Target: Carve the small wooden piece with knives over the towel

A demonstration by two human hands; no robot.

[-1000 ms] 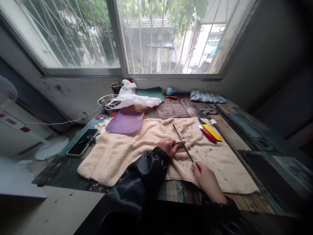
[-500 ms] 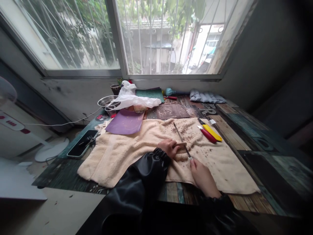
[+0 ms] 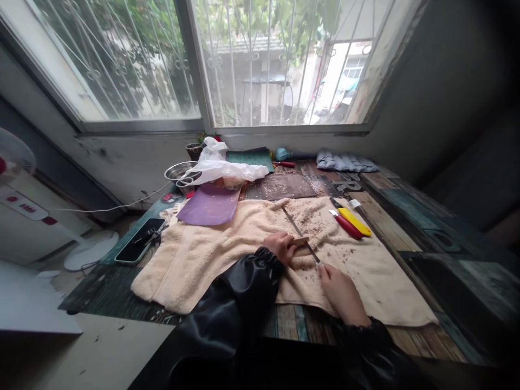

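Observation:
My left hand [image 3: 280,246] is closed around a small flat brown wooden piece [image 3: 299,241], whose tip sticks out to the right. My right hand [image 3: 339,287] grips the near end of a long thin dark file [image 3: 293,221]. The file slants away to the upper left and crosses the tip of the wooden piece, seemingly touching it. Both hands are low over a cream towel [image 3: 195,271] strewn with brown shavings. To the right on the towel lie a red-handled utility knife [image 3: 347,226] and a yellow-handled knife [image 3: 357,221].
Purple sandpaper [image 3: 209,206] lies at the towel's back left, near a white plastic bag [image 3: 231,171] and a metal bowl [image 3: 174,172]. A phone [image 3: 138,241] with keys rests at the left. Behind are a green mat [image 3: 249,160] and a grey padded bundle [image 3: 345,161].
The file's far end has shifted slightly left and my right hand has moved a little right and down. The left hand keeps its hold on the wooden piece. The view has tilted slightly.

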